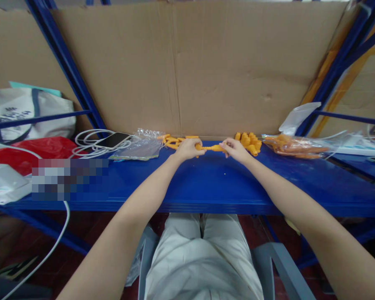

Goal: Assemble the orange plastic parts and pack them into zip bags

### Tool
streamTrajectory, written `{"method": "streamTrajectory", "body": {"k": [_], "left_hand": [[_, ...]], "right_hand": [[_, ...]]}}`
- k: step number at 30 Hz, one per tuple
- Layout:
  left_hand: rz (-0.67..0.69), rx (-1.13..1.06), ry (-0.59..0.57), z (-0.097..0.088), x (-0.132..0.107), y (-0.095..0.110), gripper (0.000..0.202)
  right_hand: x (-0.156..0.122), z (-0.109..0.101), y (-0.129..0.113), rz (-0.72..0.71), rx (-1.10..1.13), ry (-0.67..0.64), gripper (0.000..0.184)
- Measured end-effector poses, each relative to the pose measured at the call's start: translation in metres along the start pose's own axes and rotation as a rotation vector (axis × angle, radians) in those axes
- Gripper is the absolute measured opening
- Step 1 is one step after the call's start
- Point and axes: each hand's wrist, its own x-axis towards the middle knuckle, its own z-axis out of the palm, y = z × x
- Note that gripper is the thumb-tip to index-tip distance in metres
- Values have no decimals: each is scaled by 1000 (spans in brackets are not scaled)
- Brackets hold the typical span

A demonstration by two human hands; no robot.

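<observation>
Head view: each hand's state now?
Left hand: closed, holding one end of the yellow-orange piece.
Right hand: closed, holding the same piece's other end.

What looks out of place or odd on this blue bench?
I see no spill. At left, the phone rests amid untidy loops of white cable, which looks messy compared with the orange pieces clustered beside the right hand.

A blue metal worktop (218, 183) is lined along its back edge. From its centre, a white cable (86, 153), topped by a smartphone (113, 141), and a clear plastic bag (140, 149) are laid at ten o'clock, loose orange pieces (174, 140) at eleven, an orange heap (249, 142) at two, and an orange-filled bag (295, 146) towards three.
</observation>
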Motion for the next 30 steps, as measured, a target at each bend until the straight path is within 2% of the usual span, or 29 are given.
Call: {"method": "streamTrajectory", "body": {"k": [3,7,14,19,23,25,30], "left_hand": [[16,-28,-5,0,1,6,17],[50,-20,1,2,0,9,16],[142,90,65,13,-3,14,16],[179,155,46,9,-6,20,17],[170,196,45,6,-8,25,20],[150,188,66,6,-7,25,20],[52,39,73,10,-2,20,18]], "right_hand": [[0,7,-7,-88,-305,170,33],[0,10,-16,-37,-497,224,35],[0,-2,-13,104,-403,175,38],[5,-2,-5,189,-255,131,40],[4,1,-10,304,-168,68,44],[2,0,-15,264,-196,82,44],[-2,-6,-21,-58,-416,190,39]]}}
